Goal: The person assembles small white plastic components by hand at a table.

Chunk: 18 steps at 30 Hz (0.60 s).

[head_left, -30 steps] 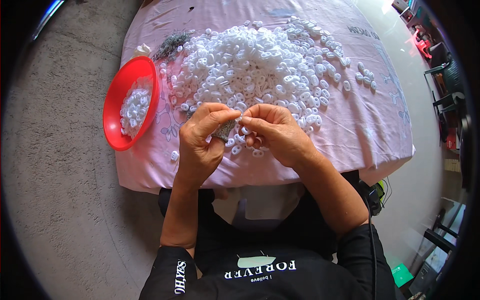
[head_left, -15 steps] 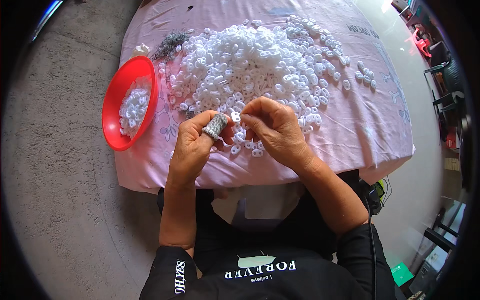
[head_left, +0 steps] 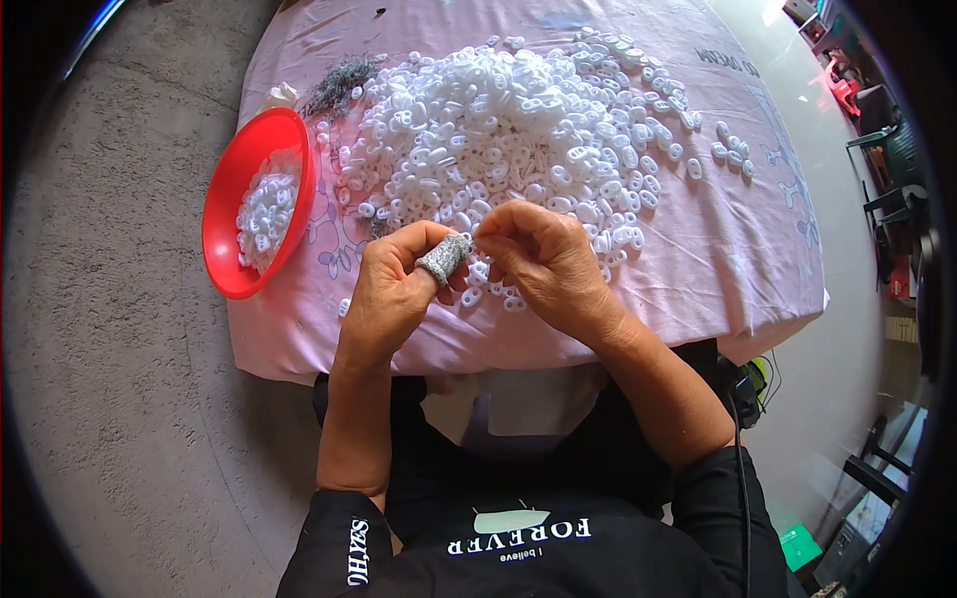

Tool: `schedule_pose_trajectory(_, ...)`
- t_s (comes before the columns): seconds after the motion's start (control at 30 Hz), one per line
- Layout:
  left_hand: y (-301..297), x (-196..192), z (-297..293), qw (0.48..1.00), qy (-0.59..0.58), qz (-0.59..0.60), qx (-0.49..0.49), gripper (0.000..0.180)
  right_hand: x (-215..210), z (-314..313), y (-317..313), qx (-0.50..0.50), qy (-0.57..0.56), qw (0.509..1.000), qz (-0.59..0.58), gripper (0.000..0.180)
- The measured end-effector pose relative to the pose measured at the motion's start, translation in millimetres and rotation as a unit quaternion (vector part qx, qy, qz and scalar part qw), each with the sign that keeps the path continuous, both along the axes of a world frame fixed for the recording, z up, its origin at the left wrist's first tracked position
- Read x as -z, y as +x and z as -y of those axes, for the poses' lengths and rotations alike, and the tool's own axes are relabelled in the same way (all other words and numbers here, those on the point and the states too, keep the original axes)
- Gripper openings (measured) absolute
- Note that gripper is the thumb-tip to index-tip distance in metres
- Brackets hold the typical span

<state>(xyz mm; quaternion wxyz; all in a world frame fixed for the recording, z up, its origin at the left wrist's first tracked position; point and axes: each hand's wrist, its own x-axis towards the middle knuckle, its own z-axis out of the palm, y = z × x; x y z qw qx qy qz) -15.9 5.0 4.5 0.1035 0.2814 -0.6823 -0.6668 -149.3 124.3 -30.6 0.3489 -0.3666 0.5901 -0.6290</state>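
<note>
White piece [head_left: 468, 239], between left hand [head_left: 391, 287] and right hand [head_left: 550, 263] — long axis hidden

White lettering [head_left: 519, 538] on black shirt [head_left: 608, 558], on left sleeve [head_left: 325, 528], dark lettering [head_left: 728, 62] on tablecloth [head_left: 708, 264]

The person wears a black cloth shirt [head_left: 618, 528] with short sleeves. On the front there are big white letters [head_left: 518, 536] with a pale green shape [head_left: 510, 521] next to them. More white letters [head_left: 358, 550] go along the left sleeve [head_left: 329, 533]. A long, thin black cord [head_left: 744, 508] runs down by the right sleeve [head_left: 708, 488]. The pants [head_left: 623, 439] are black too. A soft grey speckled cloth tube [head_left: 443, 260] covers the thumb of the left hand [head_left: 387, 294], and the right hand [head_left: 558, 274] is bare.
</note>
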Motion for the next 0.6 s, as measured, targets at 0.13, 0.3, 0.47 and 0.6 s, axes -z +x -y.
schedule_pose_trajectory(0.13,1,2,0,1.000,-0.006,-0.010,-0.002,0.013,-1,1,1,-0.008,-0.003,0.999,0.035,0.007)
schedule_pose_trajectory(0.3,0,-2,-1,1.000,0.002,-0.015,-0.023,0.014,-3,-1,-5,-0.017,-0.005,0.988,0.155,0.012)
schedule_pose_trajectory(0.47,1,-5,-1,0.999,-0.017,-0.015,-0.041,0.014,2,-1,-9,-0.028,-0.034,0.949,0.311,0.017)
schedule_pose_trajectory(0.6,2,-7,-1,0.999,-0.038,-0.013,-0.034,0.012,5,-2,-11,-0.045,-0.037,0.932,0.357,0.019)
